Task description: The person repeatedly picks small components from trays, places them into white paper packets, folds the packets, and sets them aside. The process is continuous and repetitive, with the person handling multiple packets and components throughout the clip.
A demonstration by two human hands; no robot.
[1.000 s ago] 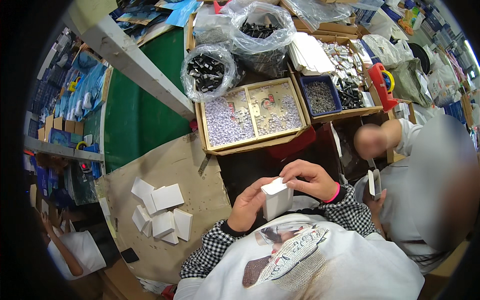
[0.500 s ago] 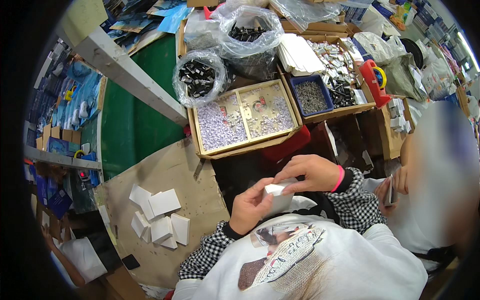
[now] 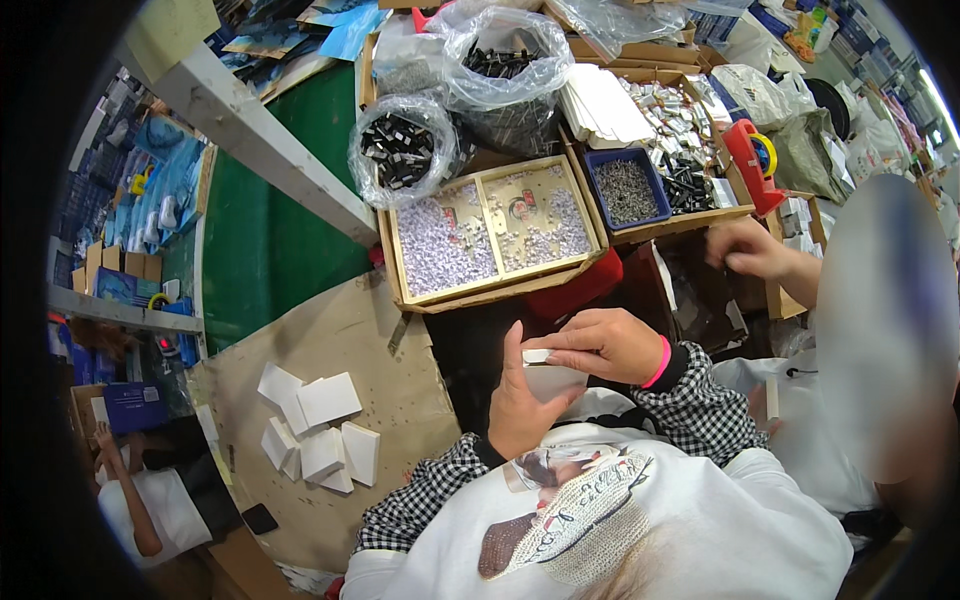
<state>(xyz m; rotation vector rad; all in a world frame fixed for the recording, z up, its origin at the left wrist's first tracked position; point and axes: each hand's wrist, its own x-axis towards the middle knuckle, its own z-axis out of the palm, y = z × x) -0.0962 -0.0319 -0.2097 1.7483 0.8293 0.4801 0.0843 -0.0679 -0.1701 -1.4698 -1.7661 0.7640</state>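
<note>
Close in front of my chest I hold a small white box (image 3: 552, 381) upright between both hands. My left hand (image 3: 524, 408) grips its side, the index finger pointing up along the edge. The fingers of my right hand (image 3: 606, 346), with a pink band at the wrist, are pressed over the top end of the box. Parts of the box are hidden by the fingers. To the left, a loose pile of similar white boxes (image 3: 330, 400) lies on a brown cardboard sheet (image 3: 400, 350).
Ahead is a divided wooden tray (image 3: 440, 292) of small pale parts. Behind it stand plastic bags of black parts (image 3: 398, 155); right of it, a blue bin (image 3: 630, 190) of small metal pieces. A red tape dispenser (image 3: 750, 165) and a co-worker's hand (image 3: 762, 250) are at right.
My left hand has turned more upright, its index finger now raised, and my right fingers have moved over the box top. The co-worker's hand at right has reached forward toward the cartons.
</note>
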